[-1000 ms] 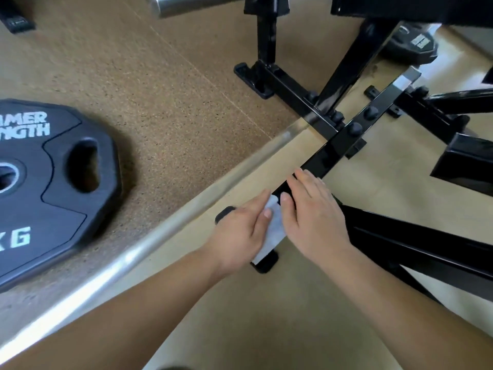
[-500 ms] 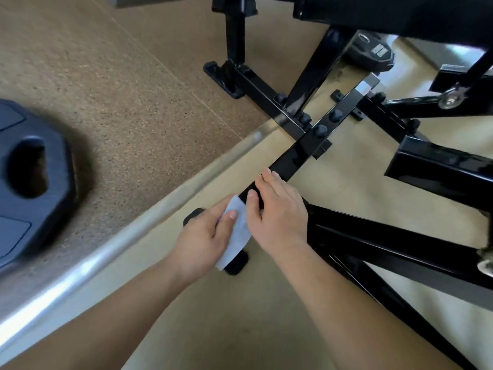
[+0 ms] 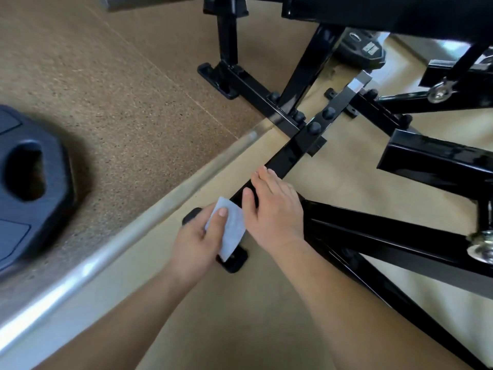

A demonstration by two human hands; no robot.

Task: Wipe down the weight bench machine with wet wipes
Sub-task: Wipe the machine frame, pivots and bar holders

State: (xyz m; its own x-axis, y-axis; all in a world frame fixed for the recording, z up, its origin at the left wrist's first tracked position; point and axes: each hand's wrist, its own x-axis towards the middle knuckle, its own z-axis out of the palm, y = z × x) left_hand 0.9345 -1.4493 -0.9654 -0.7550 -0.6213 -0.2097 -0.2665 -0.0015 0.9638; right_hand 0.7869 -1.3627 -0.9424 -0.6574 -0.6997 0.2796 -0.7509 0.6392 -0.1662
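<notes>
The weight bench machine's black steel frame [image 3: 290,153] crosses the floor in the middle and right of the view. A white wet wipe [image 3: 232,232] lies folded over the near end of its low floor bar. My left hand [image 3: 197,241] pinches the wipe, thumb on top of it. My right hand [image 3: 272,209] rests on the same bar just beyond the wipe, fingers fairly straight over the metal. The bar's black foot pad [image 3: 234,263] shows under the wipe.
A black weight plate [image 3: 29,182] lies on the brown speckled mat [image 3: 120,102] at the left. A silver strip [image 3: 128,236] edges the mat diagonally. Another plate [image 3: 362,49] sits at the far top right. Angled frame bars [image 3: 400,236] fill the right side.
The view has shifted right, so the weight plate sits farther left. My left thumb has moved onto the top of the wipe. Both hands stay at the near end of the bar.
</notes>
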